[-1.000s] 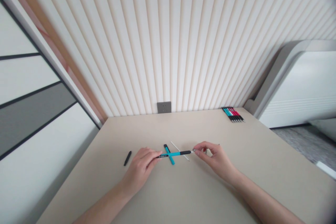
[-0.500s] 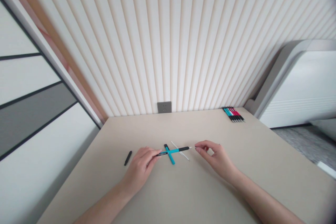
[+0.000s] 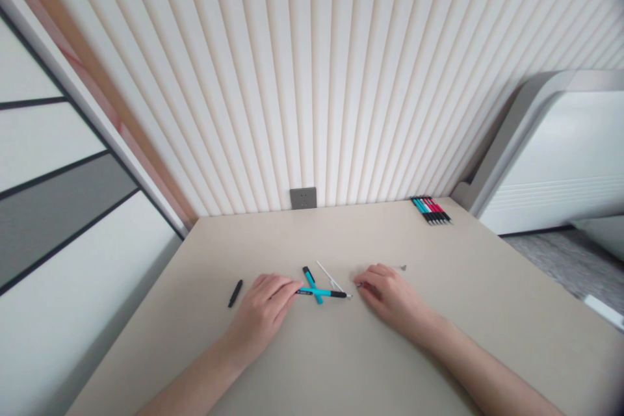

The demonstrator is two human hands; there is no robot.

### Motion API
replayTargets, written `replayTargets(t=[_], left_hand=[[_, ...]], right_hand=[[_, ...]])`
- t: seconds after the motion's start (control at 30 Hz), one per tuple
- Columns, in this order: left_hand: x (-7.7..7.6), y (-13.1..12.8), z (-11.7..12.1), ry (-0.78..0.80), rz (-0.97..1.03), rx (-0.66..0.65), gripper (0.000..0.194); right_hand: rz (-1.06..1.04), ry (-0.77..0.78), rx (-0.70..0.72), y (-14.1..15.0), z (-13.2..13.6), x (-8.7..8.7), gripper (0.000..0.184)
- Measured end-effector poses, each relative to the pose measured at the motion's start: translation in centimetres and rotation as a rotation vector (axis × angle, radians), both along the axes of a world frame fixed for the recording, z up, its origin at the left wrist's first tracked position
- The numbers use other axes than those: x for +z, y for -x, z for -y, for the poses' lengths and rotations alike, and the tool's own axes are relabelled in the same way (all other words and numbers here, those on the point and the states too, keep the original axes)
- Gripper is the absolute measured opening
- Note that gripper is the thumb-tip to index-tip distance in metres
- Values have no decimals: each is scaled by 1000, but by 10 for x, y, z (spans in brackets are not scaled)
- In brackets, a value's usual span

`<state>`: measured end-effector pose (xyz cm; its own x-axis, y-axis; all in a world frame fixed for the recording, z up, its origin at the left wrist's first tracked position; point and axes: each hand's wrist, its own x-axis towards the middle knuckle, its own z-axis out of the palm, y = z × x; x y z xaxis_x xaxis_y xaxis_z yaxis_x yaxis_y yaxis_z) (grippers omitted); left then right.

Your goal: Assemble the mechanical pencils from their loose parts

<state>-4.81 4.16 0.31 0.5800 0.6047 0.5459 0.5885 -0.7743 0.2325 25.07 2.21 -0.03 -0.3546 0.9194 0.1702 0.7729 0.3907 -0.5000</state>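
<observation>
My left hand (image 3: 266, 305) pinches the rear end of a blue-and-black pen (image 3: 324, 293), which points right with its pale tip showing. Under it, crossing at an angle, lies a blue barrel (image 3: 318, 299) with a black end. Just beyond the pen a thin white refill (image 3: 325, 270) rests on the table. My right hand (image 3: 385, 289) is closed a little to the right of the pen tip, apart from it. Between its fingertips is a small dark part (image 3: 359, 285), too small to name.
A short black tube (image 3: 234, 293) lies left of my left hand. A tiny grey piece (image 3: 403, 267) is beyond my right hand. Several blue, white and red pens (image 3: 431, 210) lie in a row at the table's far right. A socket (image 3: 303, 198) is on the ribbed wall.
The pen's tip has swung down toward me. My right hand has moved slightly left and nearer to me, its fingers curled more. The view has shifted slightly.
</observation>
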Motion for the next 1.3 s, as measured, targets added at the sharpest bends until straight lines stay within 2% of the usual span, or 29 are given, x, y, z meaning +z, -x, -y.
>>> replayTargets(t=[0.23,0.53,0.67,0.83,1.1,1.3], left_hand=[[-2,0,0,32,45,30,18],[-9,3,-3,156,156,69,16],[-9,2,-4,253,215,74,16],[-6,0,-3,305,254,65,15],[-10,1,-2,280,232,4,14],[-7,-2,3,241,216,-43,15]], right_hand=[[-12,18,-11,-1,1,2,28],[-46,-3,-28,-2,1,2,27],[-149,-36,-25,-3,1,4,26],[-306,-4,55,2,5,8,26],[-454,126,31,11,10,8,27],[-389,205,11,16,13,-2,39]])
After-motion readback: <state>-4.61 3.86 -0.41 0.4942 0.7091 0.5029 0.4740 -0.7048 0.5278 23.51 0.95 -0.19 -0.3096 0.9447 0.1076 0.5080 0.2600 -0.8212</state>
